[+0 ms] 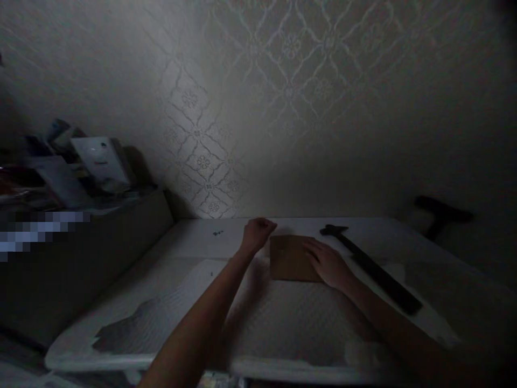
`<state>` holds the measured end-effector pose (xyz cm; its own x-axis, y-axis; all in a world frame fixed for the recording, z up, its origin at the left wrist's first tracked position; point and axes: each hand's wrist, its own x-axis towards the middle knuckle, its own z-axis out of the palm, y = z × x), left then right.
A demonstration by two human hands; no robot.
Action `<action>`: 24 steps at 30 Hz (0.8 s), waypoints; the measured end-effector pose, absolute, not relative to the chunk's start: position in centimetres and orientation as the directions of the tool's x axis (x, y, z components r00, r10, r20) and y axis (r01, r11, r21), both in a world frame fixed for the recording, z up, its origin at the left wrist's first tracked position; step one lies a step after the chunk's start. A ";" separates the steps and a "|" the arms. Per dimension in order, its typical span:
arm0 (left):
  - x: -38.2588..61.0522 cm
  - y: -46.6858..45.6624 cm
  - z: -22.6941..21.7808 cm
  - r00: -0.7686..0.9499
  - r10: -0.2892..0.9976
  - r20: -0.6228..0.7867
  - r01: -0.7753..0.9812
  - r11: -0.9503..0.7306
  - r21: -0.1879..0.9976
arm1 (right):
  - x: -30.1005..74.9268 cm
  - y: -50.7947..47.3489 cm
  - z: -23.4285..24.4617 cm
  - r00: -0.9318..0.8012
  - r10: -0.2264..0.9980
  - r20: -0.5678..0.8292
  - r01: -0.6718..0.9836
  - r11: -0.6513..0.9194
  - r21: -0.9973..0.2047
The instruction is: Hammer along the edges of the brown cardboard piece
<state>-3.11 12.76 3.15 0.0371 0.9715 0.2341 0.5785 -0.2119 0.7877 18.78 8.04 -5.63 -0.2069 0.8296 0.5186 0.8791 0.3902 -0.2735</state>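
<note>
A flat brown piece of cardboard or thin board (293,264) lies on the table, with a small mark near its upper left. My right hand (329,264) rests on its right side, fingers stretched out flat. Just beyond the upper left corner is my left hand (257,234), its fingertips pinched together; whatever they may hold is too dark and small to make out. To the right of the board lies a hammer (375,269), its head toward the wall. A few tiny dark pieces, perhaps nails (218,233), are scattered left of my left hand.
The white table (89,328) carries a wrinkled, quilted-looking covering (161,307). Patterned wallpaper (291,91) rises behind it. At the left stands a dark cabinet (105,253) topped with boxes (100,159) and clutter. A dark T-shaped object (442,210) is at the right.
</note>
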 end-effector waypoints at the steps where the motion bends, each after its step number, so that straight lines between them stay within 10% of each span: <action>1: -2.0 12.3 2.8 0.047 0.972 0.229 0.481 -0.223 0.848 | 18.8 8.1 -5.6 -0.206 0.828 0.521 0.873 0.396 -0.284; 6: 0.3 11.3 0.6 0.017 0.994 0.111 0.294 -0.111 0.949 | 18.8 8.2 -5.5 -0.204 0.825 0.528 0.848 0.418 -0.326; 24: -0.5 10.3 0.0 0.102 0.995 0.010 0.759 -0.084 0.646 | 19.3 8.3 -5.6 -0.188 0.864 0.468 0.825 0.397 -0.402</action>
<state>-0.52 10.35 -0.03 0.1021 0.9947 0.0098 0.7586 -0.0842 0.6461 19.34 8.26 -5.59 -0.1881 0.8636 0.4679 0.8248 0.3975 -0.4021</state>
